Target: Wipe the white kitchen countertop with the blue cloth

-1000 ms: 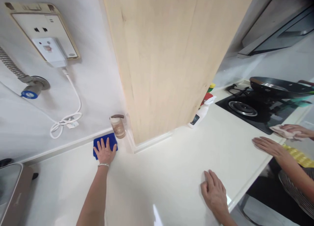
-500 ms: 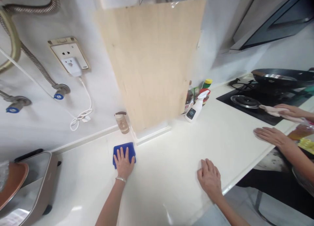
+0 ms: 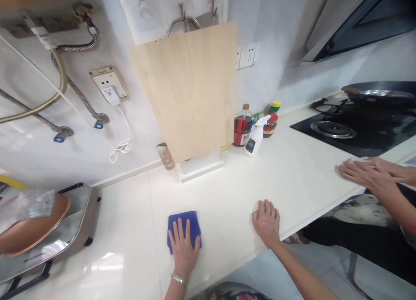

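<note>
A folded blue cloth [image 3: 192, 222] lies flat on the white countertop [image 3: 224, 204], in front of the boxed-in wall corner. My left hand [image 3: 183, 250] rests palm down on it, fingers spread and a bracelet at the wrist. To the right, my right hand [image 3: 267, 222] leans on the bare counter close to the front edge. Its fingers lie side by side, slightly bent, and it holds nothing. Beyond it, at the right, another person's hands [image 3: 367, 174] lie one over the other on the counter edge, with a bit of white cloth showing under them.
A white spray bottle [image 3: 255, 139] stands beside a dark sauce bottle [image 3: 242, 131] and a red-lidded jar [image 3: 270, 125]. A wooden board [image 3: 191, 96] covers the corner, with a brown cup [image 3: 165, 157] beside it. At left sits a pan cooker [image 3: 86, 213]; at right, a stove [image 3: 357, 133] with a wok [image 3: 383, 94].
My left hand has slid the blue cloth away from the wall towards the counter's front edge. My right hand stays resting nearby. The other person's cloth hand has come from the stove to the counter edge.
</note>
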`<state>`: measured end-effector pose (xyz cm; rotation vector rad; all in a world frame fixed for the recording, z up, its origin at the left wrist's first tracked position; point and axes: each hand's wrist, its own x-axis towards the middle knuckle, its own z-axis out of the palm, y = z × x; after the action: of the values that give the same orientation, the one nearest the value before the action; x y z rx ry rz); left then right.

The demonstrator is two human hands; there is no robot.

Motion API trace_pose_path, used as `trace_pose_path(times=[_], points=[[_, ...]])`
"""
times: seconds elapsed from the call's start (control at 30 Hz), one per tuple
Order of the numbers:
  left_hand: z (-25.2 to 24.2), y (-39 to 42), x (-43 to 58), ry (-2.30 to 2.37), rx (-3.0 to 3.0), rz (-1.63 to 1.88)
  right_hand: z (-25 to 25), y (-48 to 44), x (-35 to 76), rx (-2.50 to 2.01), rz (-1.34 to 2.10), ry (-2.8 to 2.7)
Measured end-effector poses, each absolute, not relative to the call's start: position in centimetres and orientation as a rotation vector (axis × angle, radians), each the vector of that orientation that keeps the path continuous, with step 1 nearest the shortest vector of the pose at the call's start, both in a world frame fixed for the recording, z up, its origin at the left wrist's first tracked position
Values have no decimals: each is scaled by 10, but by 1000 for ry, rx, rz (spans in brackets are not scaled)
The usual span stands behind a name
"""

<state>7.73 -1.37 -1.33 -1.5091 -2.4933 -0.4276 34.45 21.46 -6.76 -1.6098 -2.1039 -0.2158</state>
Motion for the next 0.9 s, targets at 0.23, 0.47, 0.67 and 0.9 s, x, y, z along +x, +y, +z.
trace_pose_path(times=[0.23, 0.47, 0.67, 0.9], points=[[-6, -64, 122, -2583, -1459, -355, -52, 209, 345, -1611, -100, -2094], [0, -80, 144, -2655, -1367, -268, -44, 205, 348, -1604, 23, -2100], [-1, -82, 165, -2667, -1158, -185, -43, 203, 351, -1644, -7, -2165], [-11, -57, 134, -2645, -1095, -165, -49, 203, 348, -1620, -112, -2158]])
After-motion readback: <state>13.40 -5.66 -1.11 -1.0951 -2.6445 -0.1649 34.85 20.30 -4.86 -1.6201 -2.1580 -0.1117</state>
